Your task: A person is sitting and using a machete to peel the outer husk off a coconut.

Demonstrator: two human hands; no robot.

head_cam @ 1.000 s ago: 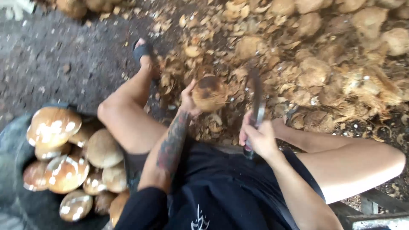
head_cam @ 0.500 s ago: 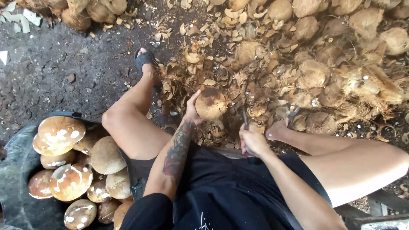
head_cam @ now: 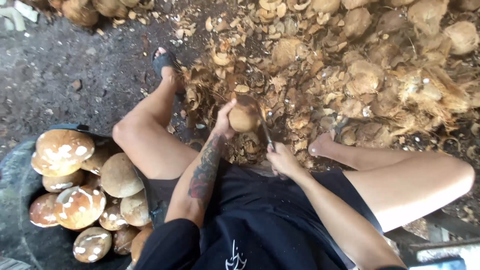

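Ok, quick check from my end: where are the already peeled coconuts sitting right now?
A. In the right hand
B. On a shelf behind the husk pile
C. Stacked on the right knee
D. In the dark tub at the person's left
D: the peeled coconuts, pale brown with white patches, lie heaped in the dark tub beside the left leg, while the left hand holds one coconut and the right hand grips a blade.

Round brown coconut (head_cam: 243,117) held up, blade (head_cam: 265,133) against its side

bare dirt ground (head_cam: 65,75) open at left, husk pile (head_cam: 380,65) crowding right, peeled coconuts (head_cam: 80,190) beside knee
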